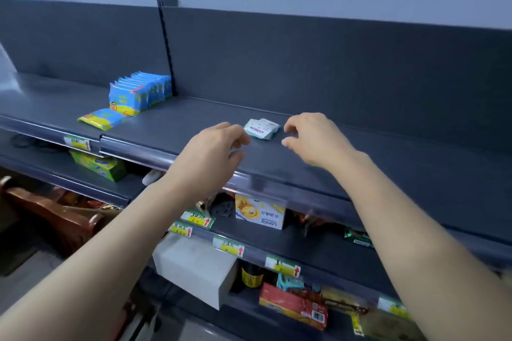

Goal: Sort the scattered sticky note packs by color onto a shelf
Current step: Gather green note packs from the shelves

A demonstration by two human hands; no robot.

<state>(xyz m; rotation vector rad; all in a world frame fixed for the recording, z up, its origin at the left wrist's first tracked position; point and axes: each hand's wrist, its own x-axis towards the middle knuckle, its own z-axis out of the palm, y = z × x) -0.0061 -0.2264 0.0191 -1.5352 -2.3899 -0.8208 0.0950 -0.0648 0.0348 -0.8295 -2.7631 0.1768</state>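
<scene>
i'm at the placing step — pale green sticky note packs (pixel 261 128) lie mid-shelf (pixel 360 152), between my left hand (pixel 213 151) and right hand (pixel 315 138); fingers loosely curled, holding nothing. next i'd fetch another colour — likely.

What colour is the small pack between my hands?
Pale mint-green pack with a white label; head view.

Shop: price-tagged shelves (pixel 171 152) of goods

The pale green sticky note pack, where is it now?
In the head view the pale green sticky note pack lies on the dark grey top shelf, between the left hand and the right hand, right of the blue and yellow packets.
</scene>
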